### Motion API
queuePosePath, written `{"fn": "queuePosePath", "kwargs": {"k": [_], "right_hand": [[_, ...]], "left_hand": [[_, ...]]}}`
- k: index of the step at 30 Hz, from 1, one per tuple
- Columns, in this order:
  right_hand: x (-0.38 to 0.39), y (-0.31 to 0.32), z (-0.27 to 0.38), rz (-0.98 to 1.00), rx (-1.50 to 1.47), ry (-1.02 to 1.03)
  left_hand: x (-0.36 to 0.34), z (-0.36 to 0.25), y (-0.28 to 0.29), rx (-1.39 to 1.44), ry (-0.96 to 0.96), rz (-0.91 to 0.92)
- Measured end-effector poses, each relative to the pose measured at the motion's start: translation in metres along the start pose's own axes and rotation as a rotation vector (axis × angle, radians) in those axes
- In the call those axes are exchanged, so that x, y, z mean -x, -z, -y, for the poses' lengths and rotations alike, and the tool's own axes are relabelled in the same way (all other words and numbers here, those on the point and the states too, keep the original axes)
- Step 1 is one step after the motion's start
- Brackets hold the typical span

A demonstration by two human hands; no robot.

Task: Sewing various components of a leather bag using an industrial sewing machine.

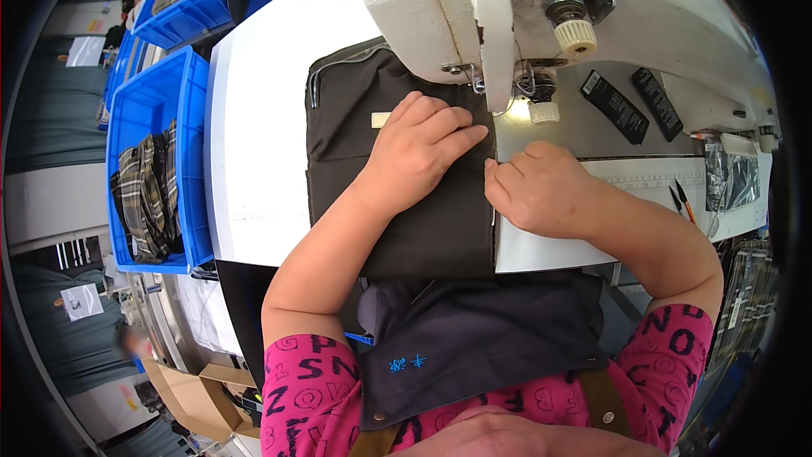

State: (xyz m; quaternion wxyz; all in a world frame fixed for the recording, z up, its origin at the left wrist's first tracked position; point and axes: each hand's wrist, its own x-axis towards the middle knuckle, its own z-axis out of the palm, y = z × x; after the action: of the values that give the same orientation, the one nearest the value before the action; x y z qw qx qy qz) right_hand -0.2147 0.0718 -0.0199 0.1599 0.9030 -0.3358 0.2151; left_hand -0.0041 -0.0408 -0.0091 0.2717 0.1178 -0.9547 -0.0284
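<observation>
Blue bins [194, 190] stand left of the white desk [262, 118], on which a dark cloth piece [423, 241] lies, its upper right part beneath the head of a sewing machine [643, 25]. Of the two hands, the left [420, 148] rests on the cloth with fingers bent (whether they grip any of it, I cannot tell); the right [539, 190], fingers curled, pinches the cloth's right edge.

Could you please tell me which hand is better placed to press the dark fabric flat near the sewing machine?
Probably the left hand: it lies on top of the dark fabric, closer to the sewing machine. The right hand is lower, at the fabric's right edge.
</observation>
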Motion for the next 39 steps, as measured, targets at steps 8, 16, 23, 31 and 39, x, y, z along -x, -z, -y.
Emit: {"fn": "queuePosePath", "kwargs": {"k": [8, 16, 23, 31, 39], "right_hand": [[0.003, 0.005, 0.010, 0.078, 0.071, -0.047], [0.004, 0.004, 0.009, 0.171, 0.062, -0.134], [-0.004, -0.001, -0.004, 0.151, 0.077, -0.186], [-0.011, 0.001, -0.008, 0.206, 0.033, -0.321], [-0.002, -0.001, -0.009, 0.064, -0.045, -0.360]], "left_hand": [[0.005, -0.018, 0.003, 0.080, 0.151, 0.072], [0.002, -0.009, 0.001, 0.085, 0.153, 0.057], [-0.006, 0.011, -0.009, 0.077, 0.148, -0.020], [-0.013, 0.029, -0.008, 0.035, 0.117, -0.004], [-0.010, -0.012, -0.001, 0.012, 0.196, -0.022]]}}
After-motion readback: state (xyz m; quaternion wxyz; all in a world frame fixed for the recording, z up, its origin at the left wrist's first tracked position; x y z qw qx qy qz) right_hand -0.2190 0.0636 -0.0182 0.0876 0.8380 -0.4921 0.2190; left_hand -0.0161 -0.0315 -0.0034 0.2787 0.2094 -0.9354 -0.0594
